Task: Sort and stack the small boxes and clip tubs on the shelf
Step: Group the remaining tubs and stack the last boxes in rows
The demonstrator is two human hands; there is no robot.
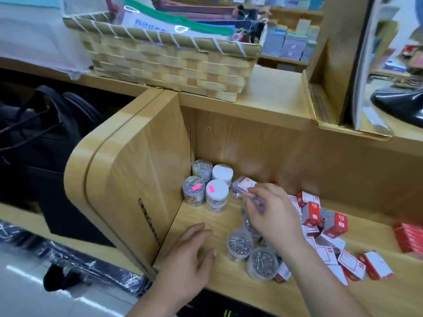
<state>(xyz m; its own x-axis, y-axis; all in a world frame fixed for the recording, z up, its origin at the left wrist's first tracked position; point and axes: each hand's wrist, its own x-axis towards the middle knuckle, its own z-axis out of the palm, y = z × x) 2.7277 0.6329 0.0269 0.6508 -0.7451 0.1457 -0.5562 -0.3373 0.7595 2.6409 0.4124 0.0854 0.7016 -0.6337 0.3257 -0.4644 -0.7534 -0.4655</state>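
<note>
Several round clip tubs (207,186) stand stacked in the back left corner of the wooden shelf (201,225); some hold coloured clips, some have white lids. Two clear tubs of silver pins (240,244) sit near the front. Red and white small boxes (329,225) lie scattered to the right. My right hand (272,211) is closed around a clear tub of clips above the shelf, next to a small box (244,185) lying beside the stacked tubs. My left hand (194,252) rests open on the shelf floor near the front edge, holding nothing.
A woven basket (174,62) full of zip pouches sits on the counter above. A wooden side panel (142,175) walls the shelf on the left. A stack of red boxes (409,239) lies at the far right. Black bags (41,138) hang at left.
</note>
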